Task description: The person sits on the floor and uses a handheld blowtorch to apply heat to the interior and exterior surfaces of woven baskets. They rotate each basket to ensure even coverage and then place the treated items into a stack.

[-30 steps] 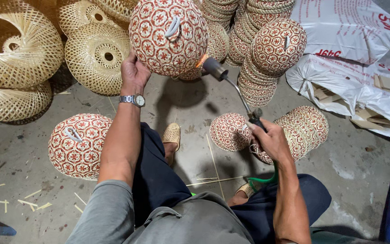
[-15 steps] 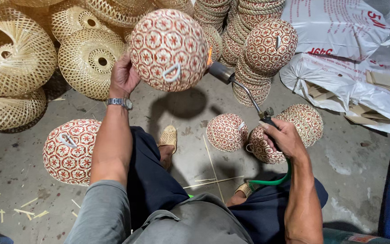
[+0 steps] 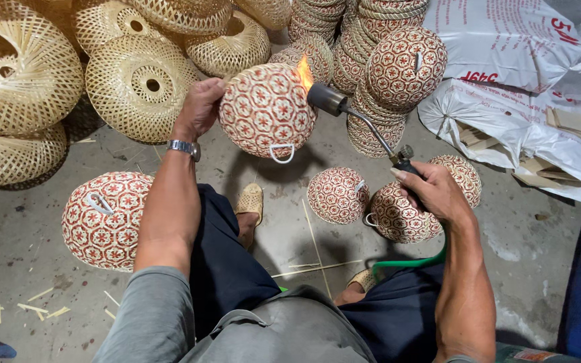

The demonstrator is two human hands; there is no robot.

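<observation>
Lowered the woven ball (image 3: 267,111) since a second ago; torch (image 3: 361,124) flame now licks its upper right edge. Left hand (image 3: 200,107) clamped on its left side, right hand (image 3: 432,191) wrapped round the torch handle. Open floor (image 3: 48,168) below; basket stacks (image 3: 149,84) crowd behind.

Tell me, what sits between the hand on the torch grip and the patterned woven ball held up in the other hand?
In the head view, the gas torch's thin bent metal tube and burner head span from the right hand to the red-and-cream woven ball; a small flame licks the ball's edge.
</observation>
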